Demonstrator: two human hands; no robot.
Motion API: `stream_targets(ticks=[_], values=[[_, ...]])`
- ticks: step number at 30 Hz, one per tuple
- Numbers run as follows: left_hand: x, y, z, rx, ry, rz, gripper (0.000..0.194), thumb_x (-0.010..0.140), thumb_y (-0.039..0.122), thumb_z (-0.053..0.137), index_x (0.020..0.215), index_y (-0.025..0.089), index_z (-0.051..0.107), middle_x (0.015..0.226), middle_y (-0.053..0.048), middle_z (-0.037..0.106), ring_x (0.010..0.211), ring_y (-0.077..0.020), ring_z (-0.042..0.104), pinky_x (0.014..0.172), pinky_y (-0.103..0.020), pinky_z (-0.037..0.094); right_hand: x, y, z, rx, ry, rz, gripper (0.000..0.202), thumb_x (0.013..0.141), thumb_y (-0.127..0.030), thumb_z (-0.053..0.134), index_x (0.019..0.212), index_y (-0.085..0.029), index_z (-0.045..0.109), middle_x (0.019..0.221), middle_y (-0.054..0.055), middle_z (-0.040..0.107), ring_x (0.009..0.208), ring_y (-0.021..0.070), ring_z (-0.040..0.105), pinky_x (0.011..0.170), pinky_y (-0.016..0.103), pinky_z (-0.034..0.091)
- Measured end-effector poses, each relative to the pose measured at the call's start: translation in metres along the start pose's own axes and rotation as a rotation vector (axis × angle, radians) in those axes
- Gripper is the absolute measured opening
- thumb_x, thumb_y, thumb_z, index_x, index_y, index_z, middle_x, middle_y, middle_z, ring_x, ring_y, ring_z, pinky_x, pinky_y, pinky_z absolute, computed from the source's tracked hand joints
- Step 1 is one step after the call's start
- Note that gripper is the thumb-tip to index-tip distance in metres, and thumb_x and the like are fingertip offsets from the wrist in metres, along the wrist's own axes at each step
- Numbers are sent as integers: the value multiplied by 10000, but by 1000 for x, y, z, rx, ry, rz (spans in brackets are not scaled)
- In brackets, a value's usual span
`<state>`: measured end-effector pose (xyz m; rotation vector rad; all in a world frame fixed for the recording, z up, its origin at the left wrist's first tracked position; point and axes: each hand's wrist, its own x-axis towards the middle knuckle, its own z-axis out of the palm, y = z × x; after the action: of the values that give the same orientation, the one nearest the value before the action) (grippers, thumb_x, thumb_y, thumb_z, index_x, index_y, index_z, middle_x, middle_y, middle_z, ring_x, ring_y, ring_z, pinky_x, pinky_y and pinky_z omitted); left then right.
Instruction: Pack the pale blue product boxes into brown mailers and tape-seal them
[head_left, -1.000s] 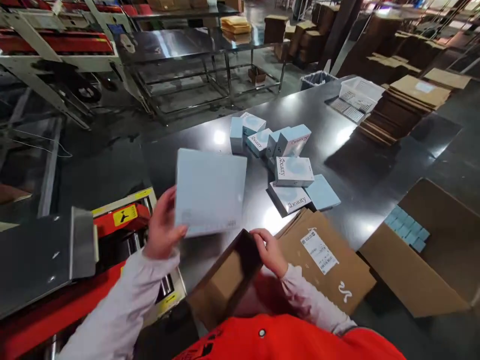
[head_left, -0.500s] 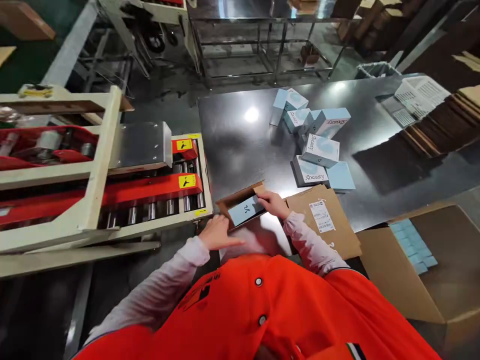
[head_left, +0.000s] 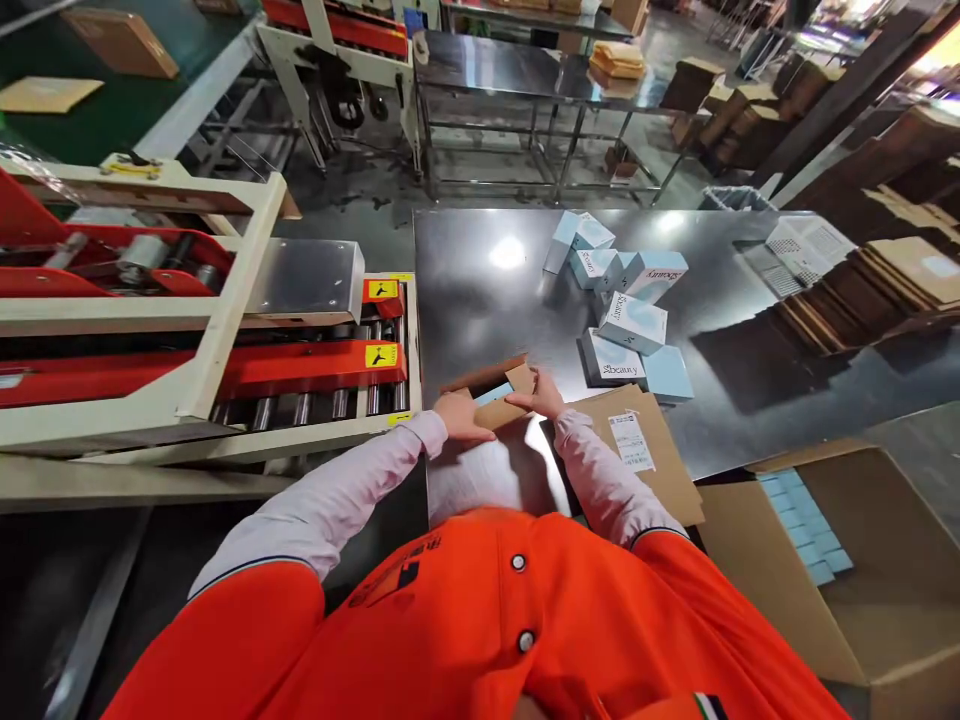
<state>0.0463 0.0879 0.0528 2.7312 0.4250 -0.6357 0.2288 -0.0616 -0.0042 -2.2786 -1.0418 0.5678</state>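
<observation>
A small brown cardboard box (head_left: 504, 410) sits on the metal table close to my body, with a light blue carton (head_left: 495, 393) partly visible inside. My left hand (head_left: 461, 415) holds the box's left end, thumb along its near side. At the opposite end, my right hand (head_left: 543, 394) grips the wall and flap, its thumb over the top. Flaps cover part of the carton. To the right of my right hand lie flat cardboard pieces (head_left: 600, 410) bearing a white label (head_left: 631, 441).
Several blue-and-white "beauty" cartons (head_left: 634, 322) lie in a cluster on the metal table (head_left: 480, 310). A roller conveyor machine (head_left: 315, 370) adjoins its left edge. At the right stand a large open carton (head_left: 780, 560) holding blue boxes, a white basket (head_left: 806, 245) and cardboard stacks (head_left: 862, 290).
My left hand has moved up onto the box's end, and my right hand has shifted to its right end. The near and right flaps now cover more of the blue carton. The view has tilted up.
</observation>
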Motion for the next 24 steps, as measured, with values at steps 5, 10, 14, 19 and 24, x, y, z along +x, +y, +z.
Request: stream_targets(ticks=[5, 10, 14, 19, 24], values=[[-1, 0, -11, -95, -21, 15, 671, 825, 692, 571, 1229, 166, 667, 1153, -152, 696, 1060, -313, 643, 888, -358, 469, 2, 11, 1, 411, -73, -64, 850, 710, -474, 805, 1414, -132, 474, 1396, 168, 547, 1226, 272, 567, 1054, 361, 450], [-11, 15, 4, 77, 540, -125, 973, 790, 528, 732, 1557, 115, 299, 1531, -232, 405, 1458, -408, 280, 1179, -580, 181, 2, 14, 2, 631, -104, 246, 1248, 587, -484, 885, 1578, -132, 213, 1525, 202, 406, 1302, 286, 522, 1065, 364, 465], [-17, 18, 42, 88, 360, -37, 1100, 711, 587, 777, 1559, 82, 291, 1609, -228, 273, 1516, -394, 162, 1214, -596, 100, -5, 12, 3, 697, -267, 370, 1025, 658, -613, 810, 1517, -289, 353, 1400, 121, 567, 1167, 313, 613, 871, 460, 575], [-19, 9, 47, -48, 493, -66, 970, 797, 618, 674, 1545, 108, 328, 1643, -189, 191, 1533, -383, 105, 1194, -677, 57, 14, -7, 16, 810, -149, 531, 634, 847, -661, 585, 1312, -229, 564, 1136, 118, 694, 835, 250, 700, 635, 402, 606], [-29, -4, 35, -193, 804, -61, 670, 906, 396, 587, 1502, 150, 405, 1603, -161, 327, 1530, -348, 161, 1221, -607, 137, 99, -60, 34, 901, 145, 595, 508, 936, -525, 500, 1351, -233, 535, 1189, 97, 667, 857, 218, 677, 669, 405, 617]])
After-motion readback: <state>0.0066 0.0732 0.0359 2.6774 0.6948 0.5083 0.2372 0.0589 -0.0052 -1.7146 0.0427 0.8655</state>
